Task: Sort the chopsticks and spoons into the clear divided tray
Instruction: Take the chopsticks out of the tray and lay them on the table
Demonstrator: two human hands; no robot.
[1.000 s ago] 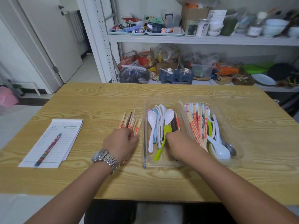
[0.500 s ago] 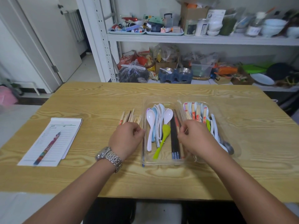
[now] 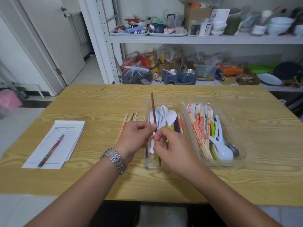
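Observation:
A dark brown chopstick (image 3: pixel 153 110) stands tilted over the left clear tray (image 3: pixel 148 164), its tip pointing away from me. My left hand (image 3: pixel 135 136) pinches it at mid-length, and my right hand (image 3: pixel 172 145) curls its fingers round it just below. That tray holds white and pale blue spoons (image 3: pixel 171 117), a green spoon and dark chopsticks (image 3: pixel 176 126). The right clear tray (image 3: pixel 219 163) holds several wooden chopsticks with red print (image 3: pixel 199 128) mixed with spoons (image 3: pixel 223 151). More wooden chopsticks (image 3: pixel 127 119) lie on the table left of the trays.
A notepad (image 3: pixel 65 136) with a patterned pen (image 3: pixel 50 150) lies at the left of the wooden table (image 3: pixel 246 181). Behind the table stands a white shelf unit (image 3: pixel 205 39) crowded with containers, bags and bowls. A white door is at the back left.
My left hand lifted off the loose chopsticks with a dark one. My right hand came over from the right tray and now meets the left on that raised chopstick.

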